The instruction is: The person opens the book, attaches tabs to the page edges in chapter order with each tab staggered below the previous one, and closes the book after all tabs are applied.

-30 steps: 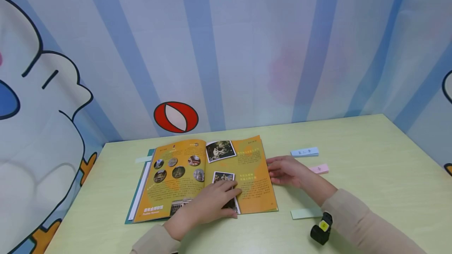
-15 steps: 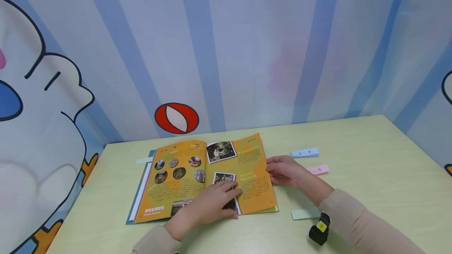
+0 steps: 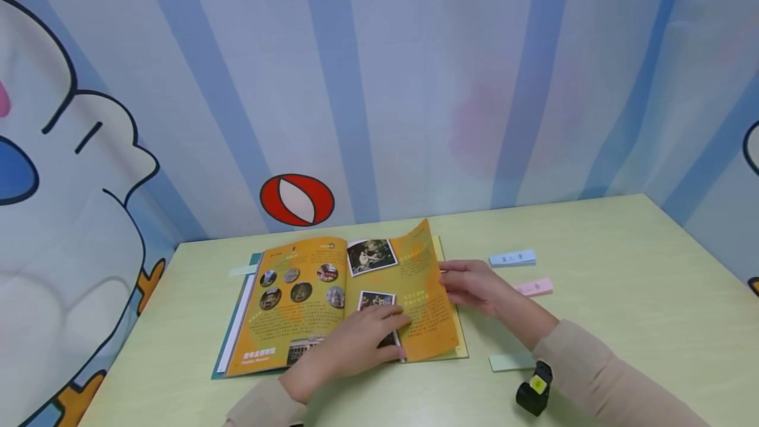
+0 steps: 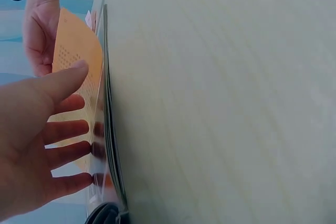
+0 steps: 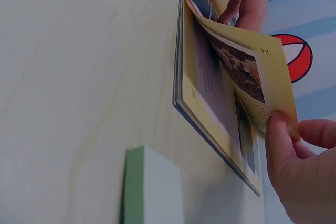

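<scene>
Illustrated book (image 3: 338, 302) spread, lower centre; left hand (image 3: 363, 338), fingers apart, likely steadying it; right hand (image 3: 477, 287), grip clamped on lifted leaf (image 3: 422, 282).

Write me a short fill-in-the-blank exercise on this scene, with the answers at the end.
1. In the head view, the right hand pinches a page on the ____ side of the open book.
2. The strip between the blue strip and the green strip is ____.
3. The oval printed on the backdrop is white in the middle and ____ at its sides.

Missing words: right; pink; red.
</scene>
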A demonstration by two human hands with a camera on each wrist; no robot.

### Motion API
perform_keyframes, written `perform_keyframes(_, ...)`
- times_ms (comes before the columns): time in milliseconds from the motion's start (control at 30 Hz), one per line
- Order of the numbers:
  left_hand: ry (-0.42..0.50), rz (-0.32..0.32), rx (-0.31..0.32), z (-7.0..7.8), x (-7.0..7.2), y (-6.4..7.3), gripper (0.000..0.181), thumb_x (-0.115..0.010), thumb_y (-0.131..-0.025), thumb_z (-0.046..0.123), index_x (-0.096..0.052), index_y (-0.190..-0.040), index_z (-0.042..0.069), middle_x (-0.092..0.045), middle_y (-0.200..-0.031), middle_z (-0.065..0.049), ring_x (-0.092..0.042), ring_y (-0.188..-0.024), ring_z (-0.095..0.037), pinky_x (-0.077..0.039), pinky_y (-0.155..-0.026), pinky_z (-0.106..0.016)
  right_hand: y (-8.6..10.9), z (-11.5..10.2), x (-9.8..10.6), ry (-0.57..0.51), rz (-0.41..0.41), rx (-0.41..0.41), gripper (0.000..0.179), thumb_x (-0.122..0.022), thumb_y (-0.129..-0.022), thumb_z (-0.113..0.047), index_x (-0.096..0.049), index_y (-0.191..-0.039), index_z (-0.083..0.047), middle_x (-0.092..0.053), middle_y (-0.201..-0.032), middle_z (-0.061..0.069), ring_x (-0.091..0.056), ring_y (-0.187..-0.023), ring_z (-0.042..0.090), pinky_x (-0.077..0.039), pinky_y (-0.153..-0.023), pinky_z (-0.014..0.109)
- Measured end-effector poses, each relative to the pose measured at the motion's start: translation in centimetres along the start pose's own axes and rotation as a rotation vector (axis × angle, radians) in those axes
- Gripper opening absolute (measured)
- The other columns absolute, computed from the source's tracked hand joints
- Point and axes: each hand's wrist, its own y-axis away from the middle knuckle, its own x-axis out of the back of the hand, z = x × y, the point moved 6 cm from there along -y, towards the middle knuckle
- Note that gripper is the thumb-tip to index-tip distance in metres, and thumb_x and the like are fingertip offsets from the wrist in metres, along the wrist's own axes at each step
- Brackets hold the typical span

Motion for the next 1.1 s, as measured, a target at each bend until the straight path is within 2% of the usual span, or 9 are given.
perform_keyframes(167,0.103,0.047,0.025,0.4,-0.1,-0.6,0.045,-0.053,-0.094,0.037,-0.053,-0.132,0.012,-0.053,-0.131,-0.004,-0.049,-0.121,-0.019,-0.039,-0.1,-0.036,-0.1,-0.4,-1.3,0.078,-0.091,0.127,0.047,-0.055,-0.093,-0.011,-0.043,-0.136,0.003,-0.051,-0.13,0.022,-0.061,-0.098,0.023,-0.051,-0.084,0.035)
perform_keyframes(267,0.236,0.063,0.075,0.5,-0.2,-0.9,0.048,-0.05,-0.096,0.036,-0.048,-0.136,0.009,-0.051,-0.134,-0.005,-0.046,-0.124,-0.019,-0.038,-0.101,-0.037,-0.2,-0.4,-2.2,0.152,-0.119,0.19,0.046,-0.056,-0.093,-0.013,-0.045,-0.136,0.0,-0.05,-0.132,0.021,-0.059,-0.102,0.026,-0.051,-0.085,0.038)
perform_keyframes(400,0.497,0.101,0.119,0.6,-0.3,-1.2,0.053,-0.047,-0.098,0.036,-0.038,-0.142,0.008,-0.047,-0.139,-0.006,-0.044,-0.126,-0.02,-0.037,-0.102,-0.037,-0.2,-0.5,-3.3,0.25,-0.115,0.265,0.045,-0.059,-0.091,-0.013,-0.049,-0.133,0.0,-0.053,-0.129,0.02,-0.059,-0.098,0.024,-0.052,-0.082,0.038)
perform_keyframes(533,0.857,0.129,0.146,0.6,-0.5,-1.3,0.054,-0.05,-0.097,0.03,-0.033,-0.144,0.009,-0.047,-0.137,-0.011,-0.051,-0.12,-0.024,-0.045,-0.093,-0.034,0.1,-0.7,-4.1,0.32,-0.086,0.322,0.045,-0.063,-0.089,-0.015,-0.052,-0.13,0.0,-0.055,-0.127,0.019,-0.06,-0.094,0.022,-0.053,-0.078,0.035)
perform_keyframes(633,1.136,0.161,0.206,0.5,-0.8,-1.5,0.053,-0.054,-0.095,0.023,-0.034,-0.142,0.006,-0.048,-0.13,-0.015,-0.055,-0.113,-0.026,-0.05,-0.086,-0.034,0.2,-0.9,-4.6,0.36,-0.046,0.345,0.046,-0.067,-0.086,-0.018,-0.055,-0.128,-0.002,-0.056,-0.126,0.015,-0.062,-0.094,0.022,-0.053,-0.076,0.033)
perform_keyframes(733,1.309,0.218,0.272,0.3,-0.8,-1.7,0.053,-0.057,-0.093,0.017,-0.035,-0.139,0.002,-0.048,-0.126,-0.017,-0.055,-0.11,-0.028,-0.051,-0.085,-0.036,0.3,-1.0,-4.9,0.404,0.002,0.368,0.047,-0.07,-0.084,-0.022,-0.058,-0.126,-0.005,-0.058,-0.124,0.011,-0.061,-0.094,0.021,-0.053,-0.076,0.032)
perform_keyframes(800,1.376,0.253,0.309,0.2,-0.7,-1.9,0.053,-0.058,-0.092,0.013,-0.035,-0.139,0.0,-0.049,-0.125,-0.017,-0.055,-0.111,-0.029,-0.051,-0.085,-0.037,0.2,-1.1,-5.2,0.424,0.032,0.374,0.046,-0.071,-0.083,-0.024,-0.06,-0.125,-0.008,-0.059,-0.123,0.008,-0.06,-0.093,0.02,-0.052,-0.075,0.031)
perform_keyframes(900,1.425,0.295,0.353,0.1,-0.6,-1.8,0.055,-0.059,-0.091,0.008,-0.033,-0.139,-0.002,-0.052,-0.125,-0.016,-0.055,-0.111,-0.029,-0.051,-0.084,-0.036,0.2,-1.1,-5.5,0.442,0.066,0.384,0.044,-0.073,-0.082,-0.024,-0.062,-0.122,-0.01,-0.06,-0.121,0.005,-0.058,-0.091,0.019,-0.05,-0.073,0.03)
perform_keyframes(1100,1.422,0.343,0.415,-0.5,-0.6,-1.4,0.056,-0.06,-0.088,0.002,-0.035,-0.138,-0.001,-0.059,-0.119,-0.012,-0.06,-0.098,-0.018,-0.052,-0.081,-0.033,0.4,-1.2,-6.1,0.465,0.099,0.432,0.041,-0.074,-0.081,-0.02,-0.064,-0.12,-0.01,-0.061,-0.119,0.005,-0.057,-0.094,0.021,-0.05,-0.071,0.03)
